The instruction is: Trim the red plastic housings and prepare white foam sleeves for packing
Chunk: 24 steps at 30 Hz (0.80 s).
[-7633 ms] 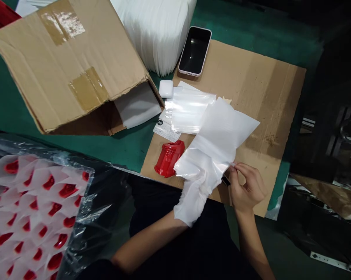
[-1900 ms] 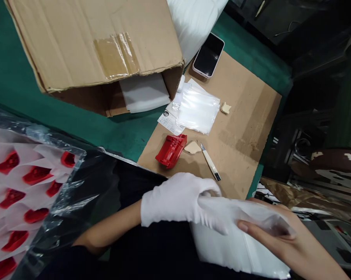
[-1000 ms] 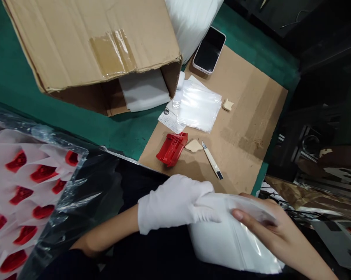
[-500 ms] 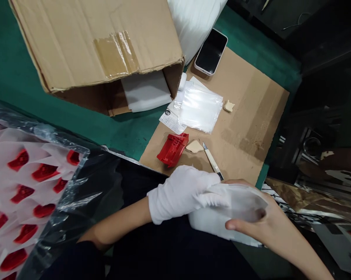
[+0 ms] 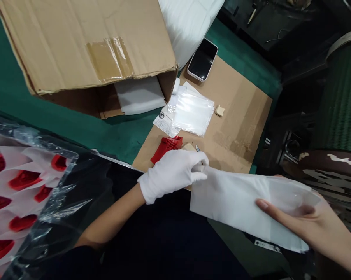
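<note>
My left hand (image 5: pixel 174 173), in a white glove, pinches the upper left corner of some thin white foam sheets (image 5: pixel 234 194). These stretch out nearly flat across my lap; whether they are loose sheets or pouches I cannot tell. The bare right hand (image 5: pixel 306 217) grips their other end, thumb on top and fingers hidden beneath. Just beyond the glove, a red plastic part (image 5: pixel 165 147) lies on the cardboard sheet (image 5: pixel 234 136). A beige piece (image 5: pixel 188 146) and the tip of a craft knife (image 5: pixel 197 147) show beside it, both partly covered by the glove.
An opened cardboard box (image 5: pixel 76 46) holds more white sheets (image 5: pixel 140 95). Clear plastic bags (image 5: pixel 193 111), a paper label (image 5: pixel 165 124), a phone (image 5: pixel 202 60) and a small beige block (image 5: pixel 220 111) lie on the cardboard. At left, a plastic-lined container holds wrapped red parts (image 5: pixel 25 179).
My right hand has moved right, and the bunched white foam sheets are now stretched out. The gloved hand has shifted slightly left and up, now covering most of the knife.
</note>
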{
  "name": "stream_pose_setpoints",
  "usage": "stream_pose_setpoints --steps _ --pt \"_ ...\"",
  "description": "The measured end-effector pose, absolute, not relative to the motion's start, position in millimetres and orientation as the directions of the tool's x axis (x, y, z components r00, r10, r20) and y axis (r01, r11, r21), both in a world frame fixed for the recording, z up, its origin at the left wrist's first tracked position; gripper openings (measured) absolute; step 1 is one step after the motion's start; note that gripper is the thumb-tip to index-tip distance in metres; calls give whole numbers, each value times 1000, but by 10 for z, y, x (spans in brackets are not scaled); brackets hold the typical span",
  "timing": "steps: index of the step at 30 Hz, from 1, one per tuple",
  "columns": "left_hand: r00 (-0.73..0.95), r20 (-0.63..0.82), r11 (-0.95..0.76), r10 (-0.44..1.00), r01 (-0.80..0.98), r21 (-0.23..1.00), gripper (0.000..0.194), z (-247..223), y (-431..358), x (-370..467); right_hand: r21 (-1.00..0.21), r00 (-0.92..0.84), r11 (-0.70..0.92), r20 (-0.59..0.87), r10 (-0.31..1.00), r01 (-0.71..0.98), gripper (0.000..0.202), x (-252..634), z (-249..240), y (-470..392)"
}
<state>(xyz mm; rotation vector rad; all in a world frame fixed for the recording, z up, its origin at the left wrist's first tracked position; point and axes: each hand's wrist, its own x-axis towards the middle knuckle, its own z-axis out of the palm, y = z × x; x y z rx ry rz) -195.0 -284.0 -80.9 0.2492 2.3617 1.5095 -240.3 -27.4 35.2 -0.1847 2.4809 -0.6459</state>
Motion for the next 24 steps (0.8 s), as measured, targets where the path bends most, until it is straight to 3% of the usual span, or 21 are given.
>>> stream_pose_setpoints --steps 4,5,7,9,12,14,17,20,22,24 --pt "-976 180 490 -125 97 866 5 -733 -2491 -1747 -433 -863 901 -458 -215 5 33 -2433 297 -258" --pt "-971 197 405 -136 127 905 3 -699 -2389 -1691 -434 -870 899 -423 -254 -52 33 -2425 270 -268" --pt "-996 81 125 -21 78 989 7 -650 -2199 -1595 -434 -869 885 -359 -340 -168 29 -2382 208 -319" --pt "-996 -70 -115 49 -76 991 16 -650 -2055 -1526 -440 -862 864 -311 -401 -243 22 -2299 142 -411" --pt "-971 -241 -265 13 -235 935 18 -726 -1972 -1447 -520 -845 814 -284 -452 -260 14 -2122 34 -568" --pt "-946 -324 -311 -12 -304 900 23 -784 -2000 -1385 -603 -820 768 -316 -477 -215 8 -2004 -43 -629" --pt "-916 -401 -360 -27 -365 858 28 -838 -2101 -1280 -769 -778 634 -351 -522 -79 32 -1874 -166 -628" --pt "-909 -414 -284 -51 -385 878 14 -859 -2201 -1192 -904 -756 400 -365 -543 150 55 -1803 -293 -597" --pt "-917 -399 -179 -26 -388 904 6 -859 -2252 -1150 -904 -730 331 -418 -541 273 52 -1756 -377 -608" --pt "-924 -381 -78 22 -382 921 10 -849 -2291 -1112 -887 -737 373 -442 -511 273 36 -1684 -460 -643"
